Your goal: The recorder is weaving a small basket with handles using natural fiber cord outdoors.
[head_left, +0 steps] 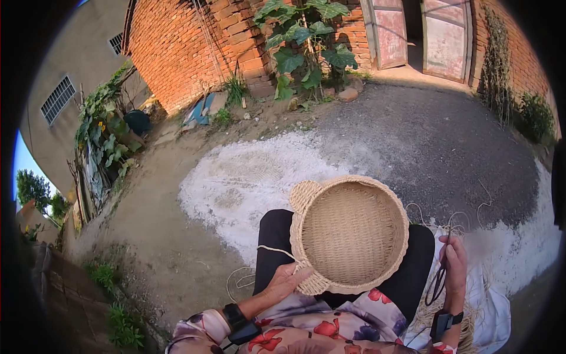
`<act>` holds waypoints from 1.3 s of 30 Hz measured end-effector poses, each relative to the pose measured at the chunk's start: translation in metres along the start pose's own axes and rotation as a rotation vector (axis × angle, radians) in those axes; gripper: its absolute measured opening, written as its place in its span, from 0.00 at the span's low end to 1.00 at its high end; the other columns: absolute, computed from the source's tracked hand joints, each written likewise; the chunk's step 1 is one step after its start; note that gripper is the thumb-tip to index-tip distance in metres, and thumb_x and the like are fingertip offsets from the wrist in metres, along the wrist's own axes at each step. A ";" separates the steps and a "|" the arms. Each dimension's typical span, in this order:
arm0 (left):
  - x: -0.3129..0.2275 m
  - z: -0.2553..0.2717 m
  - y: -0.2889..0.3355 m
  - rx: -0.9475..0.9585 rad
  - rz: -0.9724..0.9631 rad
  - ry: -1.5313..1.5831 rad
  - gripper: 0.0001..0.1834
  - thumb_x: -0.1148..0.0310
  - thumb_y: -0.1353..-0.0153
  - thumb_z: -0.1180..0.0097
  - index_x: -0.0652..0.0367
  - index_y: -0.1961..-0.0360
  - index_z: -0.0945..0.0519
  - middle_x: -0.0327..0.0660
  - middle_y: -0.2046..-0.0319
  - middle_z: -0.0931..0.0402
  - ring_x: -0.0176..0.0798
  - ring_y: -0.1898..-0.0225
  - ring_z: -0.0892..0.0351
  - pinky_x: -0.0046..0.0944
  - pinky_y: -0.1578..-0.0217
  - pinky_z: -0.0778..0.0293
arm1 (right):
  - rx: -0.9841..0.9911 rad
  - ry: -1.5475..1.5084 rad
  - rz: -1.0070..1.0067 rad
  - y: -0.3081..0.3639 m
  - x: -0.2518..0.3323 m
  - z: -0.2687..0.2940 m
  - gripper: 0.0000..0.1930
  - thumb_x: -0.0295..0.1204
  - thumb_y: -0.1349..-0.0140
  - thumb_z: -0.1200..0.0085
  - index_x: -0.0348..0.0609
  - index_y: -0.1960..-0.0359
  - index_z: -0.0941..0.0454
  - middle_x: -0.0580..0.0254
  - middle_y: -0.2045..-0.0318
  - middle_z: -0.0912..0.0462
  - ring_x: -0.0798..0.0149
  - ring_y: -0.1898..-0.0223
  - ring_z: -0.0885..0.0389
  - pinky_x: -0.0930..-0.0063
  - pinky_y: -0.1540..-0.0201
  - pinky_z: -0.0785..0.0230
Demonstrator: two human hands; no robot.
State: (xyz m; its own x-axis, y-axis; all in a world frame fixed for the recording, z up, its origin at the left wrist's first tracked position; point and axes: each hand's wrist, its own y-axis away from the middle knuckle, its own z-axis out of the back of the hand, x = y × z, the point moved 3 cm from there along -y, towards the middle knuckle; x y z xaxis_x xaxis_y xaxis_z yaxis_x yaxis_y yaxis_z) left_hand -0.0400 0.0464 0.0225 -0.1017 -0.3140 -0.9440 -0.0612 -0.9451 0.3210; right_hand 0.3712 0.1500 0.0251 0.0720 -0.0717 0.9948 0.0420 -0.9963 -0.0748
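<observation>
A round, shallow basket (354,233) of woven straw-coloured cord rests on my lap, its hollow inside facing up. Two small rounded ears stick out from its left side, an upper ear (305,196) and a lower ear (312,282). My left hand (287,283) is closed on the lower ear, thumb on top. A loose cord end (274,251) trails from beside that ear across my dark trousers. Off to the right of the basket, my right hand (454,259) grips a pair of dark scissors (437,284), the looped handles hanging down and the thin tip pointing up.
At my right lies a white sheet (495,315) with a heap of loose cord (469,324). Thin strands curl over the ground. White powdery material (253,171) and dark gravel (436,141) cover the yard ahead. Beyond stand a brick wall (177,59), leafy plants (300,47) and an open double door (445,41).
</observation>
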 end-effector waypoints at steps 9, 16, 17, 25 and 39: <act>0.016 0.013 -0.003 -0.054 -0.150 -0.148 0.17 0.60 0.32 0.49 0.63 0.52 0.21 0.33 0.67 0.20 0.23 0.68 0.25 0.28 0.70 0.29 | 0.155 0.968 0.986 0.070 0.024 -0.162 0.14 0.29 0.47 0.36 0.39 0.61 0.25 0.59 0.76 0.25 0.60 0.79 0.27 0.68 0.77 0.36; 0.009 0.033 -0.012 -0.131 -0.031 -0.181 0.30 0.48 0.35 0.49 0.70 0.77 0.20 0.42 0.84 0.24 0.31 0.81 0.23 0.33 0.82 0.28 | 0.403 1.263 0.387 0.094 0.018 -0.135 0.24 0.44 0.45 0.39 0.40 0.54 0.27 0.56 0.74 0.25 0.52 0.74 0.22 0.59 0.72 0.30; 0.007 0.035 -0.015 -0.136 -0.016 -0.204 0.30 0.48 0.35 0.49 0.70 0.77 0.20 0.42 0.84 0.24 0.31 0.81 0.23 0.33 0.82 0.28 | 0.444 1.290 0.316 0.095 0.018 -0.132 0.26 0.44 0.45 0.39 0.40 0.51 0.28 0.55 0.74 0.25 0.51 0.73 0.21 0.59 0.71 0.29; -0.008 0.041 -0.018 -0.434 -0.302 -0.426 0.18 0.62 0.35 0.49 0.68 0.74 0.20 0.38 0.82 0.25 0.26 0.83 0.30 0.30 0.81 0.33 | 0.502 1.223 0.309 0.096 0.019 -0.121 0.22 0.29 0.48 0.41 0.41 0.50 0.30 0.53 0.72 0.23 0.51 0.73 0.21 0.60 0.68 0.28; -0.075 0.050 -0.028 -0.395 -0.638 -0.621 0.13 0.68 0.43 0.38 0.70 0.76 0.21 0.44 0.81 0.24 0.33 0.81 0.29 0.36 0.78 0.34 | 0.613 0.871 0.275 0.039 0.033 -0.207 0.29 0.45 0.54 0.32 0.44 0.53 0.25 0.55 0.68 0.24 0.52 0.68 0.21 0.60 0.66 0.27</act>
State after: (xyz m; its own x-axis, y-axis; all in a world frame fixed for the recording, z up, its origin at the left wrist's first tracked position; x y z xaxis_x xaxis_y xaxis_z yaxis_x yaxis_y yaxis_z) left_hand -0.0805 0.1007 0.0879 -0.6772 0.2638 -0.6869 0.0401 -0.9189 -0.3925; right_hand 0.1693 0.0989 0.0695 -0.5632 -0.5367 0.6283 0.6372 -0.7662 -0.0833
